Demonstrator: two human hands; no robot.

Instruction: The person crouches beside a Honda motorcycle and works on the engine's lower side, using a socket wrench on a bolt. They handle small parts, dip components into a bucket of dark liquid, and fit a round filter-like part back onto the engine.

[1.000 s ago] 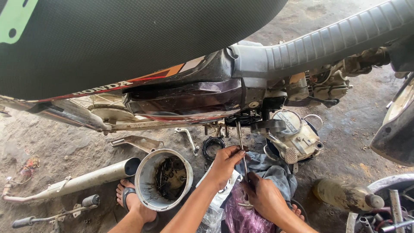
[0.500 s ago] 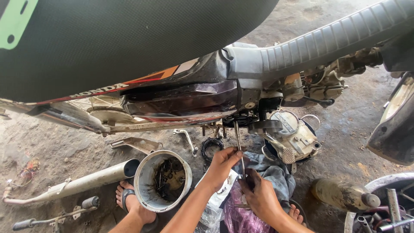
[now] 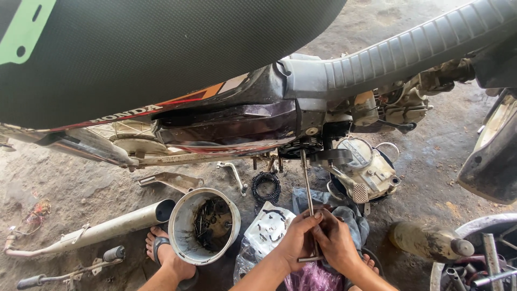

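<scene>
L hand (image 3: pixel 295 243) + R hand (image 3: pixel 338 243) | both gripping T-wrench (image 3: pixel 308 199) | under motorbike (image 3: pixel 226 118)

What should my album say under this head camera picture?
Both hands hold a T-wrench under a motorbike.

- The T-handle wrench (image 3: pixel 307 188) has its tip hidden under the motorcycle (image 3: pixel 226 124) at frame centre.
- Its lower shaft is covered by the left hand (image 3: pixel 295 241) and right hand (image 3: pixel 336 242).
- The seat (image 3: pixel 161 48) is cut off by the top edge.
- The bucket (image 3: pixel 183 226) contents are too dark to identify.
- The wheel (image 3: pixel 474 253) at lower right is cropped by 2 edges.
</scene>
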